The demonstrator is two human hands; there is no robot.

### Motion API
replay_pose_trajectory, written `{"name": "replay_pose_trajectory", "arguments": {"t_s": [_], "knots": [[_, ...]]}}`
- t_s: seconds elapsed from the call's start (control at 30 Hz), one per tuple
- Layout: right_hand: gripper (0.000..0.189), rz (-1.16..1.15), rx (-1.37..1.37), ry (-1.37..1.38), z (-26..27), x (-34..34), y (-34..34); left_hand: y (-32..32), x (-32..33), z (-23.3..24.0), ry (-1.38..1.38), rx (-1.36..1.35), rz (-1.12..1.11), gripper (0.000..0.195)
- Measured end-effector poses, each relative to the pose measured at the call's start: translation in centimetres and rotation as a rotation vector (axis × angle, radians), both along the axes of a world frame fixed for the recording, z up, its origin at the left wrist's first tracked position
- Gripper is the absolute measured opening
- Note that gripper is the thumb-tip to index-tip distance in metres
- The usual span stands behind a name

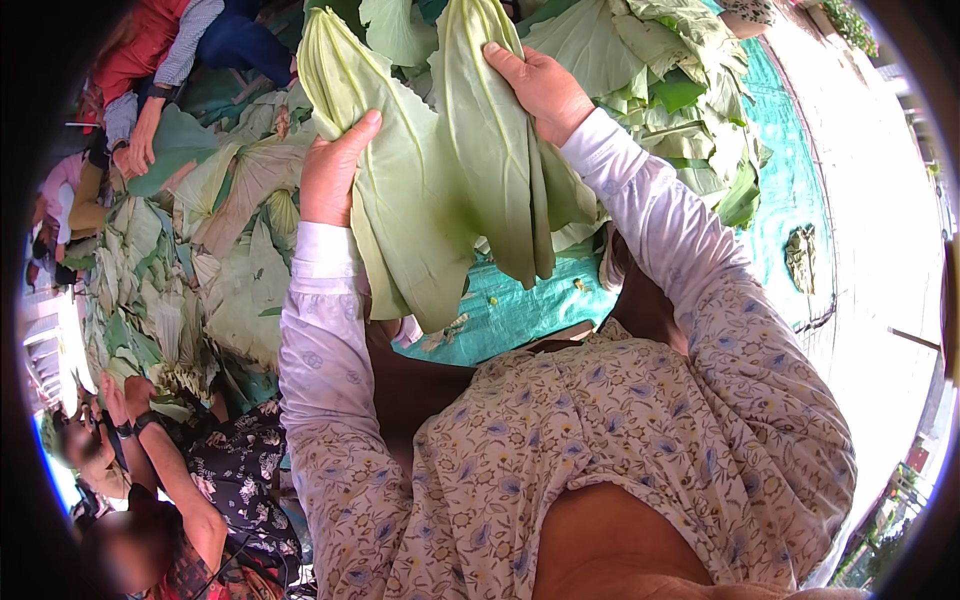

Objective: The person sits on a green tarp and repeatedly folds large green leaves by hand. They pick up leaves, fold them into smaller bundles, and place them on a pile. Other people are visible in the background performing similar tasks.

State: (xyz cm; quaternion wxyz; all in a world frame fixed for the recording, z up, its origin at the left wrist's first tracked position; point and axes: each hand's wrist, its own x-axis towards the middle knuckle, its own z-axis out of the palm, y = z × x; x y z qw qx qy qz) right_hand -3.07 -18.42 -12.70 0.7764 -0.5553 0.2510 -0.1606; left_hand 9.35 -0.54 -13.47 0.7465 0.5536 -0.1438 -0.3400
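Observation:
Both my hands hold large pale green lotus leaves up in front of me, their veined undersides showing. My left hand grips a folded lotus leaf at its left edge, thumb on top. Its gathered, ribbed end points away from me. The thumb of my right hand presses on the upper part of another folded section of lotus leaf, which hangs in long pleats. Whether the two sections belong to one leaf or to several stacked ones, I cannot tell.
A heap of lotus leaves spreads to the left, and another leaf pile lies at the upper right. Green tarpaulin covers the ground, with a crumpled dry leaf at right. Co-workers' hands handle leaves at left.

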Motion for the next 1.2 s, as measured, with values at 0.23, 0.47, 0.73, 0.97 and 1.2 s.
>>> {"name": "replay_pose_trajectory", "arguments": {"t_s": [0.23, 0.47, 0.73, 0.97, 1.2], "knots": [[0.037, -0.015, -0.005, 0.007, -0.3, 0.2, -0.4, 0.2, 0.0, 0.0, 0.006, -0.012, 0.004, 0.034], [0.04, -0.067, -0.036, -0.025, -0.9, 0.5, -1.3, 0.6, 0.8, 0.2, 0.003, 0.001, 0.013, 0.039], [0.04, -0.101, 0.016, -0.036, -1.2, 0.5, -2.2, 1.1, 2.3, -0.6, 0.083, -0.011, 0.041, 0.044], [0.039, -0.141, 0.03, -0.047, -1.3, 0.2, -2.8, 1.6, 3.1, -0.9, 0.098, -0.006, 0.045, 0.045], [0.043, -0.174, 0.021, -0.046, -1.2, 0.1, -3.3, 2.4, 3.8, -0.8, 0.185, -0.036, 0.003, 0.045]]}}
